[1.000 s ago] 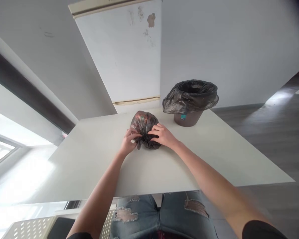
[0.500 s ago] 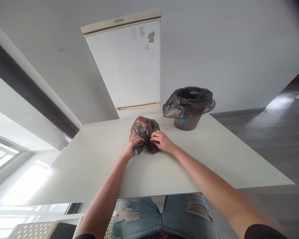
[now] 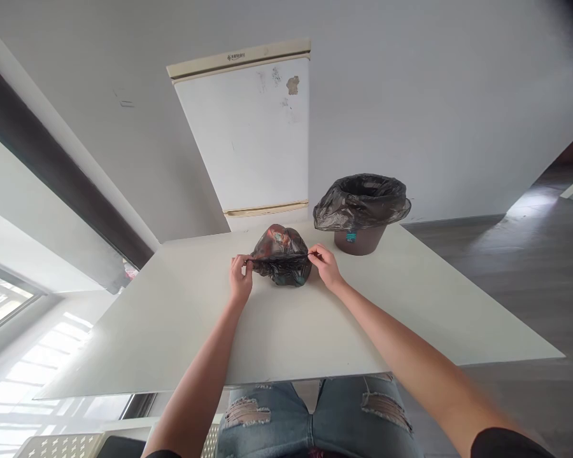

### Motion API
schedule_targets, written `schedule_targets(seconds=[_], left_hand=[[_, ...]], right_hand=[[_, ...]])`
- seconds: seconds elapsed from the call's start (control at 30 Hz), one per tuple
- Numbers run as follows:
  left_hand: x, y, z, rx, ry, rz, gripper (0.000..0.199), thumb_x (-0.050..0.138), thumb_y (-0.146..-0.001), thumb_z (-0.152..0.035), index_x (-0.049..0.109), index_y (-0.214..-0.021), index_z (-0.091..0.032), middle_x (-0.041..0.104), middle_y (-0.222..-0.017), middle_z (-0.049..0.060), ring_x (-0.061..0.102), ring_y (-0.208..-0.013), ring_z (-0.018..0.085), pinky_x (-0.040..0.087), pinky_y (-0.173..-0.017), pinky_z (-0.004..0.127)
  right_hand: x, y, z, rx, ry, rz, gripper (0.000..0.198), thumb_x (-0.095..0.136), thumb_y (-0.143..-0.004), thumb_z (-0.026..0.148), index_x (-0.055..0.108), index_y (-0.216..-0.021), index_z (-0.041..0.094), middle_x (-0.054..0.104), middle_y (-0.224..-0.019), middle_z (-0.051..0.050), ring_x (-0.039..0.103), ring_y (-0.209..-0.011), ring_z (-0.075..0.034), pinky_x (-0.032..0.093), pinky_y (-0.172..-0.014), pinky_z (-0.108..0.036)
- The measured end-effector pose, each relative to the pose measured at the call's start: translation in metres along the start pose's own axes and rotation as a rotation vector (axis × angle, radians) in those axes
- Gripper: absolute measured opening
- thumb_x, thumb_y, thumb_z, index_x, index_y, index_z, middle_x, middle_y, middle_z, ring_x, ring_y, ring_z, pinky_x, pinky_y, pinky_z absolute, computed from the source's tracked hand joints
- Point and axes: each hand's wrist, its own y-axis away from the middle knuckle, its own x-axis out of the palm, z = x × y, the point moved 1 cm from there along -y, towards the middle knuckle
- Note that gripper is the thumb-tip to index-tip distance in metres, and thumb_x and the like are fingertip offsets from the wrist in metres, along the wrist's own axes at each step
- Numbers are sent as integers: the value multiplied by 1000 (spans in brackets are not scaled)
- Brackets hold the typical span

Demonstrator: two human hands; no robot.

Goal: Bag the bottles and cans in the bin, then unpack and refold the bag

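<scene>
A filled black plastic garbage bag (image 3: 282,270) rests on the white table (image 3: 181,318), with reddish contents showing through its thin film. Its mouth is stretched sideways into a taut edge between my hands. At the left end, my left hand (image 3: 241,275) pinches the plastic between thumb and fingers. My right hand (image 3: 325,266) pinches the other end the same way. Whatever lies inside the bag cannot be made out clearly.
A brown trash can (image 3: 360,240) lined with a black bag (image 3: 363,207) stands at the table's back right. Behind the table is a white refrigerator (image 3: 248,140) against the grey wall. A perforated cream basket (image 3: 60,445) sits below the table at lower left.
My hands have moved apart, from gripping the bunched bag close together to holding its mouth stretched wide. The gathered plastic has spread into a straight edge. The view has shifted slightly.
</scene>
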Motion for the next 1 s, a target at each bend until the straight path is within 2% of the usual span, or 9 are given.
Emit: schedule_targets(seconds=[0.07, 0.17, 0.3, 0.37, 0.47, 0.53, 0.67, 0.77, 1.0], left_hand=[[0, 0, -2, 18, 28, 29, 27, 41, -108, -31, 67, -108, -25, 71, -103, 10, 61, -101, 27, 51, -90, 43], [2, 1, -6, 71, 67, 103, 27, 49, -107, -37, 72, -113, -25, 74, -115, 9, 64, -111, 27, 51, -100, 44], [7, 0, -7, 114, 101, 159, 22, 67, -99, -40, 76, -111, -24, 77, -111, 9, 65, -106, 26, 52, -99, 44], [10, 0, -5, 117, 116, 165, 18, 67, -98, -39, 77, -104, -24, 78, -104, 7, 64, -99, 24, 53, -94, 42], [12, 1, 0, 103, 138, 147, 19, 64, -100, -38, 76, -96, -24, 77, -94, 6, 62, -90, 23, 53, -88, 40], [13, 1, 2, 72, 147, 98, 22, 62, -102, -40, 76, -96, -24, 75, -90, 6, 61, -88, 23, 52, -84, 39], [12, 1, 4, -7, 161, -19, 27, 60, -103, -44, 76, -94, -24, 70, -84, 6, 57, -86, 23, 49, -80, 37], [10, 1, 4, -66, 181, -81, 30, 61, -103, -47, 76, -90, -24, 67, -79, 5, 55, -85, 23, 47, -79, 36], [9, 2, 15, -197, 311, -123, 42, 58, -103, -59, 72, -90, -22, 64, -78, 4, 57, -77, 20, 46, -74, 32]], right_hand=[[-1, 0, -2, 22, -11, -4, 14, 53, -91, 33, 59, -96, 21, 61, -97, -5, 55, -85, -20, 47, -79, -33], [-3, 1, 2, 19, -11, 1, 27, 55, -88, 30, 62, -113, 21, 64, -110, -7, 57, -94, -22, 48, -83, -35], [-5, 4, 11, -155, 64, 64, 28, 61, -94, 35, 68, -119, 22, 62, -121, -10, 57, -110, -26, 48, -100, -41], [-2, 6, 13, -273, 145, 108, 27, 66, -97, 39, 71, -118, 23, 62, -121, -11, 56, -115, -27, 46, -107, -45], [5, 5, 9, -357, 223, 122, 16, 68, -99, 38, 77, -100, 25, 63, -112, -9, 56, -107, -27, 46, -105, -46], [8, 3, 5, -348, 213, 78, 17, 67, -100, 35, 77, -91, 25, 64, -106, -8, 56, -102, -26, 48, -100, -45], [5, 1, 2, -223, 140, -43, 18, 67, -99, 37, 75, -89, 25, 65, -100, -7, 60, -103, -27, 49, -99, -45], [3, 0, 3, -149, 93, -68, 23, 66, -99, 42, 75, -87, 25, 66, -99, -7, 63, -100, -26, 50, -94, -42], [2, 0, -5, -64, 113, -148, 37, 57, -103, 50, 73, -86, 21, 72, -84, -6, 62, -74, -21, 50, -74, -35]])
